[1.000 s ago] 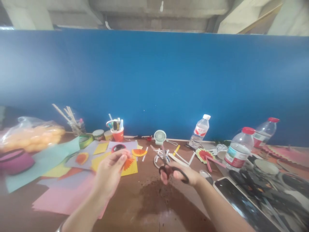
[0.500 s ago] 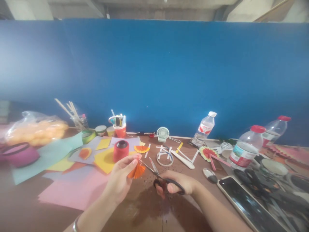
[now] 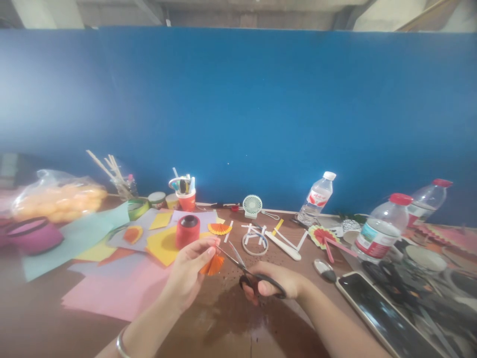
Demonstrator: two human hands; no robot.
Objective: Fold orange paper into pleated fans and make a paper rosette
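Observation:
Pinched in the fingers of my left hand point(image 3: 196, 266) is an orange pleated paper fan point(image 3: 213, 265), hanging below the fingertips. My right hand point(image 3: 274, 282) grips the black handles of a pair of scissors point(image 3: 238, 262). The blades are parted and point left, with one tip close to the pinched top of the fan; whether it touches, I cannot tell. Dark specks lie on the table beneath the scissors. Just beyond my hands is a second, orange-and-yellow pleated fan point(image 3: 219, 228), beside a red roll point(image 3: 188, 231).
Coloured paper sheets point(image 3: 112, 293) spread over the left side. White strips and a ring point(image 3: 255, 243) lie ahead, before a small fan point(image 3: 252, 206). At right are a phone point(image 3: 380, 308), a water bottle point(image 3: 383, 231) and a pleated rosette point(image 3: 323, 237). A blue partition point(image 3: 238, 109) stands behind.
The view has shifted slightly. Both hands keep nearly the same pose, the left still pinching the orange paper fan and the right holding the scissors with blades parted.

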